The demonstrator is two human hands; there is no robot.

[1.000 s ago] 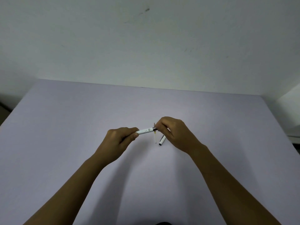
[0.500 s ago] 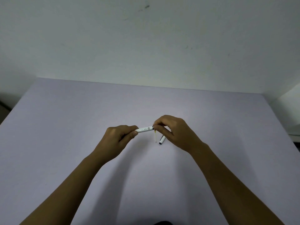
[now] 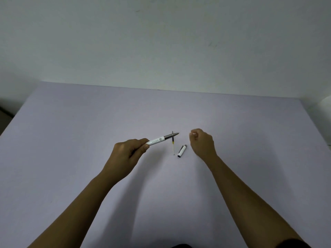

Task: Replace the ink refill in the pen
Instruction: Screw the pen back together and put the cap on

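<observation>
— Where is the pen right now?

— You have the white plastic pen with the grey metal tip in your left hand, fingers wrapped tight around its rear end. It is raised off the pale lilac table, and its point slants up and to the right.

— And the refill?

— A thin ink refill, dark at the far end and clear towards you, lies on the table just beyond the pen's tip, running roughly away from you. Just to its right lies the short white pen cap, close beside it but not touching.

— What is your right hand doing?

— Your right hand hangs above the table to the right of the cap, fingers curled loosely into a fist. I see nothing held in it.
</observation>
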